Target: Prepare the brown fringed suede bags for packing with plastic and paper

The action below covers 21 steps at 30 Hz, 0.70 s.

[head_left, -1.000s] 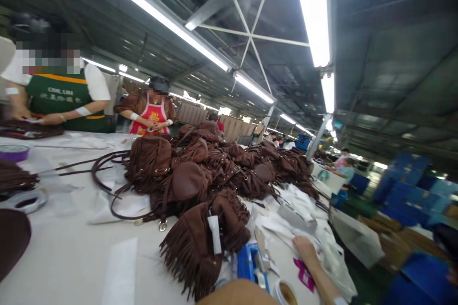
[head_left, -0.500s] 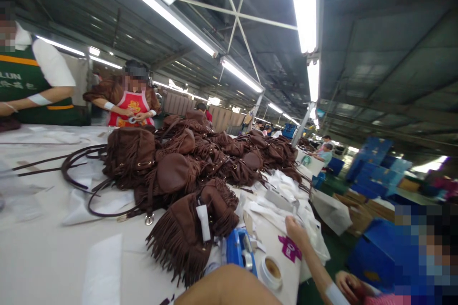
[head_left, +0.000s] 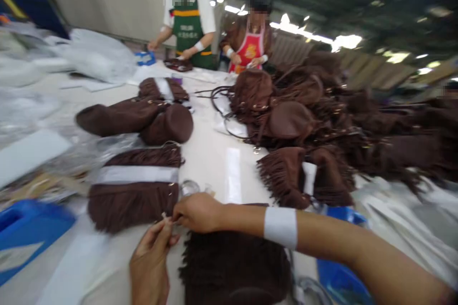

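My left hand (head_left: 152, 259) is closed in a pinch, fingers pointing up, at the front of the table. My right hand (head_left: 200, 212) reaches across from the right and pinches too, its fingertips meeting those of the left. Between them shows a small pale piece, too small to make out. Just behind lies a brown fringed bag (head_left: 132, 207) with a white strip (head_left: 139, 174) around it. Under my right forearm, which wears a white band (head_left: 281, 228), is another dark brown fringed bag (head_left: 236, 267). A white paper strip (head_left: 234, 176) lies beyond my right wrist.
A heap of brown bags (head_left: 291, 119) fills the right, with more bags (head_left: 118, 119) at the back left. A blue tape dispenser (head_left: 30, 233) stands left; a blue object (head_left: 339, 276) is partly under my forearm. Two co-workers stand across the table (head_left: 205, 136).
My view has swung left and down. Both my hands now show, meeting in front of the strip-wrapped bag; before, only part of a bare arm showed at the lower edge.
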Each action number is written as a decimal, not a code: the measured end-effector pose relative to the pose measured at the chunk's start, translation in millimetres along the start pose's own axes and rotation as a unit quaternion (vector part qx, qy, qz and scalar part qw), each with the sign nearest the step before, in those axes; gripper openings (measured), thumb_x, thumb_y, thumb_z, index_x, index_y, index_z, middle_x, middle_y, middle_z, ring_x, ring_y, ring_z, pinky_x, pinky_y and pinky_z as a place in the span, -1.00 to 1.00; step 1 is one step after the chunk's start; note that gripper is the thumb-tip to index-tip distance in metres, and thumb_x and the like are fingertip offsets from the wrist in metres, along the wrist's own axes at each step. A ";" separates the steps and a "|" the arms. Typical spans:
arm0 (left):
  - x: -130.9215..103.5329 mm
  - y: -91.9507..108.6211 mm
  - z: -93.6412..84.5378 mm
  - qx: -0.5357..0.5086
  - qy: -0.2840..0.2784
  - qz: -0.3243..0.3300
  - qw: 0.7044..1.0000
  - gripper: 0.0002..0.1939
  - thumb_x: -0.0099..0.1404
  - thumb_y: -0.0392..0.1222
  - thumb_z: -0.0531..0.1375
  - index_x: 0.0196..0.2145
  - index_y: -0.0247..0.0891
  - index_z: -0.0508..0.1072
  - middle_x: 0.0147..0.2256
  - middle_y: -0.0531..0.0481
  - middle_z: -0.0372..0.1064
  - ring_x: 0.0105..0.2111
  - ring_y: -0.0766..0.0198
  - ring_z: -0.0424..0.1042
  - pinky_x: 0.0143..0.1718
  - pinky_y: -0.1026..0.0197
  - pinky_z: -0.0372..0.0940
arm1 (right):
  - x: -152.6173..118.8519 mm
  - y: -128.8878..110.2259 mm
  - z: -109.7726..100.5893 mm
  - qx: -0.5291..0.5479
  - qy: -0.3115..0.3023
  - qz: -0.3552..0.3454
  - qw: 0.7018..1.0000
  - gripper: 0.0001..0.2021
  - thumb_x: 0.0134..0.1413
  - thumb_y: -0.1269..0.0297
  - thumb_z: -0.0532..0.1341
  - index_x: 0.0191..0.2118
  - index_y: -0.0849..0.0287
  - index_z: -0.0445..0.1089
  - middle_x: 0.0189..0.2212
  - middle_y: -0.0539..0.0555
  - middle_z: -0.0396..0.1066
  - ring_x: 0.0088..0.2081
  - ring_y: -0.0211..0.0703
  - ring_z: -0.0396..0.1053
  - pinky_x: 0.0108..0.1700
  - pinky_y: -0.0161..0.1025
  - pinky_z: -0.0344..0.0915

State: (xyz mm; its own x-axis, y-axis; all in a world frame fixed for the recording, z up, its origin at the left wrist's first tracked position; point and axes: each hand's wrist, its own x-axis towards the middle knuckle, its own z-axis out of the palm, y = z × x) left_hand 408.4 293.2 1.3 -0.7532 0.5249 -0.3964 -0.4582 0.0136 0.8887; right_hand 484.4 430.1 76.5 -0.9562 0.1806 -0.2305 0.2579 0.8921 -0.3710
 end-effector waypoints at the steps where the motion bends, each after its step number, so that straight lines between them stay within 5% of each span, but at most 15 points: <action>1: -0.5 1.9 -18.4 -0.009 0.025 0.002 1.000 -0.61 0.15 0.02 0.38 -0.19 -0.31 0.50 -0.32 0.05 0.45 -0.45 0.39 0.37 -0.32 0.22 0.38 | 20.7 -10.1 7.6 0.008 -0.005 -0.034 0.999 -0.82 0.29 0.28 0.16 -0.08 0.20 0.44 -0.12 0.10 0.47 -0.12 -0.11 0.44 -0.10 -0.14 0.39; 5: -1.8 2.7 -35.2 -0.055 0.039 -0.006 0.998 -0.50 -0.14 0.05 0.50 -0.30 -0.31 0.55 -0.48 0.12 0.42 -0.55 0.46 0.27 -0.37 0.30 0.32 | 34.9 -15.9 11.6 0.016 0.010 -0.078 0.997 -0.83 0.21 0.34 0.16 -0.16 0.15 0.48 -0.18 0.06 0.53 -0.17 -0.15 0.46 -0.24 -0.28 0.26; 21: 1.6 -10.3 -38.5 0.067 -0.006 0.027 0.997 -0.52 0.13 0.20 0.33 -0.19 -0.26 0.51 -0.59 0.13 0.33 -0.47 0.32 0.32 -0.25 0.25 0.28 | 27.0 -10.8 0.0 0.047 -0.014 -0.042 0.998 -0.75 0.20 0.29 0.15 -0.08 0.04 0.53 -0.15 0.02 0.58 -0.17 -0.14 0.49 -0.21 -0.29 0.21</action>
State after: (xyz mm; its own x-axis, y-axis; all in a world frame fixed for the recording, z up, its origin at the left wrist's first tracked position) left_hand 393.8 261.2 -17.4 -0.7688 0.5379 -0.3458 -0.3503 0.0981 0.9315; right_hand 455.8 425.4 74.2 -0.9714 0.0936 -0.2183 0.1891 0.8611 -0.4719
